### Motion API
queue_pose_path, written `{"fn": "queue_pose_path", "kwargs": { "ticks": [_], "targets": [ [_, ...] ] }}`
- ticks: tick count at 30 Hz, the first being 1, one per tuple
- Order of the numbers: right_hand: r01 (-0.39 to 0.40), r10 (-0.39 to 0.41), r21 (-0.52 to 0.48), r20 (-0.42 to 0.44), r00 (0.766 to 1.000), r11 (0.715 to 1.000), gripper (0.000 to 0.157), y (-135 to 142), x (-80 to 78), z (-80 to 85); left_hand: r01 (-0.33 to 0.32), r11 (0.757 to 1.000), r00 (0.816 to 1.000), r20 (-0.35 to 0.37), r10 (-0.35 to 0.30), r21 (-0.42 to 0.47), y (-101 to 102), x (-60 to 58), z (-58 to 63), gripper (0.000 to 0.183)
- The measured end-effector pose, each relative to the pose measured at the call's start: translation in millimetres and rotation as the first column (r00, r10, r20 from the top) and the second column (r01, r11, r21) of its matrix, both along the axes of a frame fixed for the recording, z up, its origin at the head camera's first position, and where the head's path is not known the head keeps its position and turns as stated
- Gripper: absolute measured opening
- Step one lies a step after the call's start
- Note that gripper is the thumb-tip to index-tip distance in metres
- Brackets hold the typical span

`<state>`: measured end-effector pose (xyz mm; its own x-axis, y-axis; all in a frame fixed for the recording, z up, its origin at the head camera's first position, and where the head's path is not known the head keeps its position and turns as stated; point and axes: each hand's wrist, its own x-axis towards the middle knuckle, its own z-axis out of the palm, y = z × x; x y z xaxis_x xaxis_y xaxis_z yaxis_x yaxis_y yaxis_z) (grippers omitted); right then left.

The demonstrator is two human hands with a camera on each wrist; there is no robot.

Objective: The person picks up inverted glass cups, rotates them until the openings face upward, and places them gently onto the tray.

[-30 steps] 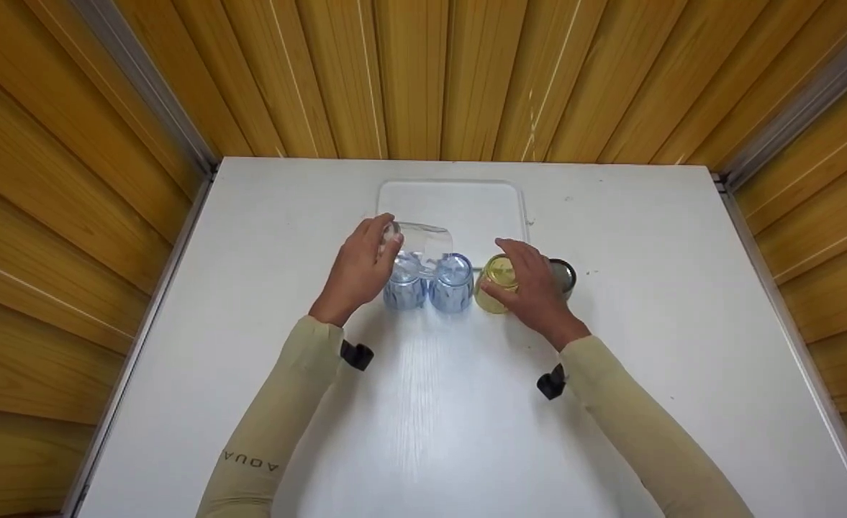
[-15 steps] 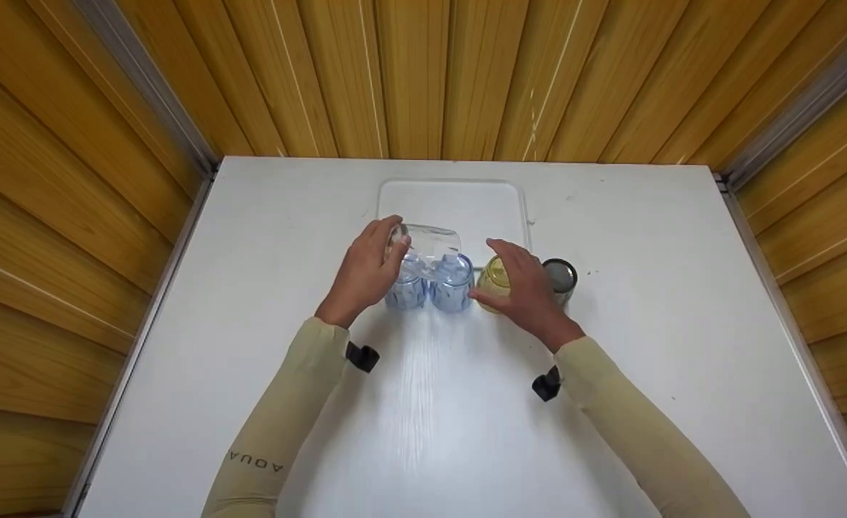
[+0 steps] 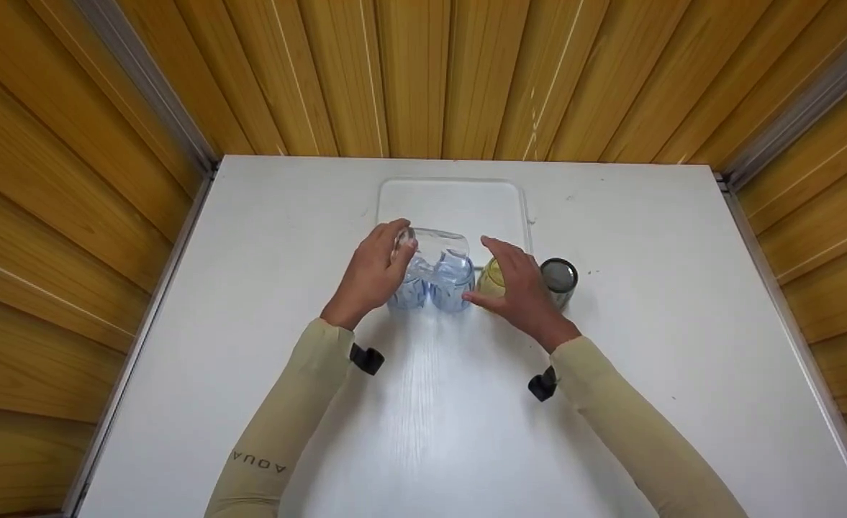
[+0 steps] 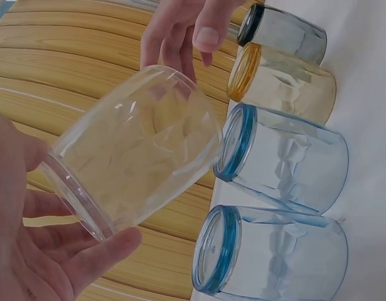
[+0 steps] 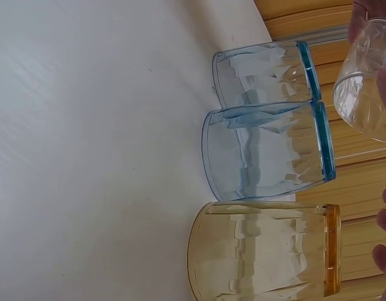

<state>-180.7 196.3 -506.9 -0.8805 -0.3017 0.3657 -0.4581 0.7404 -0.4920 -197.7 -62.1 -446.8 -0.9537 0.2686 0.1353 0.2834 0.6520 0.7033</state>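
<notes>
Left hand point(image 3: 371, 273) held the clear glass point(image 4: 139, 141) tilted on its side above the blue glasses point(image 4: 299, 163), fingers point(image 4: 108, 252) gripping its thick-ringed end, while the right hand point(image 3: 525, 293), fingers spread and holding nothing, hung near the yellow glass point(image 5: 258, 251). Judged that slick walls called for a firm, even grip — free end supported by the right fingers, the tilted glass kept from knocking the blue ones. Materials: transparent, rigid-looking walls, faceted on blue and yellow, coloured rings uppermost; dark glass point(image 3: 559, 277) stood alongside on the smooth white counter point(image 3: 423, 410).
</notes>
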Motion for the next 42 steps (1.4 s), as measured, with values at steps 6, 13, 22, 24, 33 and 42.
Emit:
{"fn": "queue_pose_path", "kwargs": {
  "ticks": [6, 13, 22, 24, 33, 42],
  "targets": [
    [-0.006, 0.006, -0.003, 0.008, 1.0, 1.0, 0.09, -2.4, -0.1, 1.8, 0.027, 0.999, 1.0, 0.006, -0.027, 0.039, 3.3, 0.8, 1.0, 0.048],
    [-0.009, 0.009, -0.005, -0.007, 1.0, 1.0, 0.093, -4.7, 0.3, 1.5, 0.042, 0.998, 0.999, 0.015, -0.043, 0.036, 6.9, 1.0, 0.8, 0.048],
    [0.011, -0.011, 0.016, 0.023, 1.0, 1.0, 0.099, -7.4, 2.7, 1.2, 0.085, 0.995, 0.996, 0.027, -0.086, 0.046, 8.9, 1.6, -0.2, 0.05],
    [0.014, -0.015, 0.014, 0.035, 0.999, 1.0, 0.099, -7.8, 3.2, 1.1, 0.097, 0.993, 0.995, 0.03, -0.099, 0.066, 8.9, 1.1, -0.6, 0.049],
    [0.022, -0.02, -0.018, 0.102, 0.995, 1.0, 0.101, -8.2, 6.5, 2.5, 0.133, 0.98, 0.988, 0.055, -0.143, 0.149, 8.7, 0.0, -3.0, 0.048],
    [0.016, -0.009, -0.079, 0.089, 0.996, 0.997, 0.097, -6.2, 5.9, 5.2, 0.137, 0.973, 0.984, 0.087, -0.155, 0.186, 9.3, -1.9, -7.0, 0.049]
  ]
}}
